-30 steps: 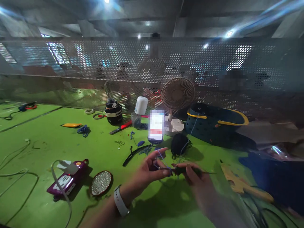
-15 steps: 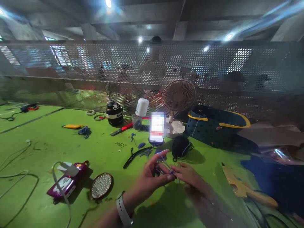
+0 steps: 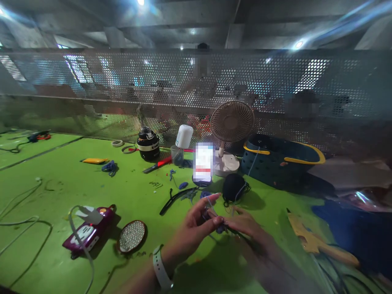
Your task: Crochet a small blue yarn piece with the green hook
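My left hand (image 3: 199,228), with a white watch band on its wrist, pinches a small blue-purple piece of yarn work (image 3: 221,228). A strand of light yarn (image 3: 210,201) runs over its raised index finger. Close against it, my right hand (image 3: 248,226) is closed around a thin dark stick that looks like a crochet hook (image 3: 240,234); its tip is hidden at the yarn work. Just beyond the hands lies a ball of dark yarn (image 3: 234,188), with a pale strand rising from it to the basket.
A lit phone (image 3: 203,163) stands before a fan (image 3: 232,122). Right of them is a dark basket (image 3: 272,167) with yellow handles. A glue gun (image 3: 318,241) lies at right. A purple device (image 3: 88,232), a round studded disc (image 3: 132,237) and a box cutter (image 3: 159,164) lie left.
My right hand has turned and shifted slightly, so the dark stick shows below its fingers. The left thumb and the yarn work have tilted a little. Both hands remain together.
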Demonstrator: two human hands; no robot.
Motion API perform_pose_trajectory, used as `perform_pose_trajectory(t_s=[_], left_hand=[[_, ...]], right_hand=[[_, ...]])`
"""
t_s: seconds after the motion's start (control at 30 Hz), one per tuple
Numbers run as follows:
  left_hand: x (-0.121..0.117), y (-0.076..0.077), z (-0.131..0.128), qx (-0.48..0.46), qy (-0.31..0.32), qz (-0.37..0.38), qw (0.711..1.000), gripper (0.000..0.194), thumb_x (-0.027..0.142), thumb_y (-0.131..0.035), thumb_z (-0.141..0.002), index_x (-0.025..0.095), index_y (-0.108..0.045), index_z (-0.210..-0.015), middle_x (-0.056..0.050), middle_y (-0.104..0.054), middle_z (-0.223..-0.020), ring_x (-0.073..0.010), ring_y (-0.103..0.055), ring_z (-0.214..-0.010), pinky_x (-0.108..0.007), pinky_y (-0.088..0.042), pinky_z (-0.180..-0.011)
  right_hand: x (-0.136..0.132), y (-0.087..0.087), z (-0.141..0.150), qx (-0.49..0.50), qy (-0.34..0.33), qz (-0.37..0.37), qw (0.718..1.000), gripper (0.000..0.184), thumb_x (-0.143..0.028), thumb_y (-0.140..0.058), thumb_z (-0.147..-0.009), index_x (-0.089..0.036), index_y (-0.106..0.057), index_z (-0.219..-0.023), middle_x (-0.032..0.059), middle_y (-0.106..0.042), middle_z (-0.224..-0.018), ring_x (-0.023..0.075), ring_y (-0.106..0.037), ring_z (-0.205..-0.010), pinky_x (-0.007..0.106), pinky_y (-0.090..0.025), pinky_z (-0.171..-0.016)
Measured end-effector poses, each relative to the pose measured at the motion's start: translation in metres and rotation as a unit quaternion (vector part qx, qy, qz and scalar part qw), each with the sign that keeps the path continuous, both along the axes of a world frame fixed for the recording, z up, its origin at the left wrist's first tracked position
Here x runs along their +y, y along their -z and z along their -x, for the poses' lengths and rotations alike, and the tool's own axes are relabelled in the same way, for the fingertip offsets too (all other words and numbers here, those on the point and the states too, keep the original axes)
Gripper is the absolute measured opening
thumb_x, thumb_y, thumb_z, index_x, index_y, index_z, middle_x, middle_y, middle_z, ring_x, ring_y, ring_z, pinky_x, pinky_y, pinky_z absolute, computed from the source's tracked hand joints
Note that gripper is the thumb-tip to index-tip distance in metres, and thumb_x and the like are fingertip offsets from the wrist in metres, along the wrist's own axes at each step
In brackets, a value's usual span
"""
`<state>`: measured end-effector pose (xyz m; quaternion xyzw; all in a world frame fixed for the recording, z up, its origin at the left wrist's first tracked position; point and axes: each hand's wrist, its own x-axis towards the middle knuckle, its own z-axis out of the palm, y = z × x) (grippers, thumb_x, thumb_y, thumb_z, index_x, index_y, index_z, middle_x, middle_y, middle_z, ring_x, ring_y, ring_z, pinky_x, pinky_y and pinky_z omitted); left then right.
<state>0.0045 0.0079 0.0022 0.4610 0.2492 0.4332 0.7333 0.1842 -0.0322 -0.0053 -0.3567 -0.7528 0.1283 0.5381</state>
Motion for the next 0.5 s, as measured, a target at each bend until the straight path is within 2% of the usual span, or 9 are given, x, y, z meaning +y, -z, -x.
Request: perform_pose_trajectory(t_s=[0.2,0.33,0.4,0.5], left_hand=[[-0.001,0.002,-0.003,0.013,-0.01,-0.005,1.0,0.065,0.031,-0.079,-0.078,0.028,-0.053,-0.138,0.002,-0.06,-0.076,-0.0116,-0.057,-0.074,-0.025,-0.044,-0.071],[-0.002,0.003,-0.004,-0.005,-0.015,0.014,1.0,0.066,0.027,-0.08,-0.077,0.029,-0.053,-0.138,0.002,-0.06,-0.075,-0.0111,-0.056,-0.073,-0.025,-0.045,-0.073],[-0.003,0.004,-0.005,-0.013,-0.019,0.03,0.999,0.066,0.024,-0.08,-0.077,0.029,-0.054,-0.138,0.003,-0.061,-0.074,-0.0108,-0.057,-0.074,-0.025,-0.044,-0.075],[-0.002,0.006,-0.006,-0.028,-0.019,0.047,0.998,0.066,0.022,-0.079,-0.078,0.028,-0.054,-0.138,0.002,-0.063,-0.075,-0.0116,-0.058,-0.075,-0.026,-0.044,-0.078]], right_hand=[[0.0,0.008,0.001,0.045,0.038,0.069,0.996,0.025,-0.029,-0.069,-0.087,-0.034,-0.069,-0.111,0.004,-0.077,-0.106,0.026,-0.07,-0.106,0.045,-0.056,-0.094],[0.004,0.01,0.0,0.07,-0.016,0.044,0.996,0.028,-0.023,-0.071,-0.085,-0.036,-0.07,-0.11,0.0017,-0.078,-0.102,0.0232,-0.073,-0.099,0.049,-0.049,-0.103],[0.005,0.014,-0.002,0.089,-0.032,0.061,0.994,0.027,-0.024,-0.071,-0.086,-0.036,-0.07,-0.11,0.0014,-0.078,-0.102,0.023,-0.073,-0.098,0.05,-0.048,-0.104],[0.006,0.021,-0.006,0.127,-0.022,0.099,0.987,0.021,-0.032,-0.071,-0.086,-0.035,-0.073,-0.106,0.0037,-0.079,-0.101,0.0258,-0.069,-0.108,0.05,-0.051,-0.1]])
